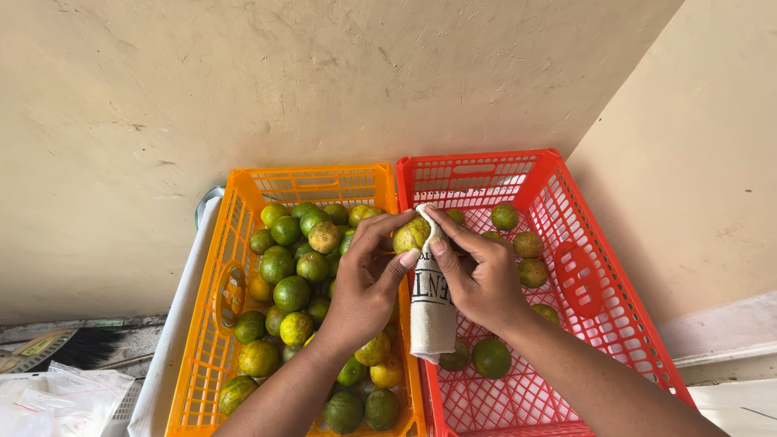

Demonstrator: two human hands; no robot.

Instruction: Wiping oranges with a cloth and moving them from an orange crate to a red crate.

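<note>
My left hand [366, 279] grips a yellow-green citrus fruit [409, 235] above the seam between two crates. My right hand [479, 271] presses a beige cloth [431, 307] with dark lettering against that fruit; the cloth hangs down between both hands. Below my left hand, the orange crate [206, 340] is filled with several green and yellow-green citrus fruits [291, 291]. The red crate [599, 299] under my right hand has only a few fruits [530, 271] scattered on its floor.
Both crates stand against a beige wall [324, 81]. A white board edge [174, 340] runs along the orange crate's left side. Clear plastic bags [57, 400] and a dark brush [77, 346] lie at lower left. A pale ledge [720, 336] sits at right.
</note>
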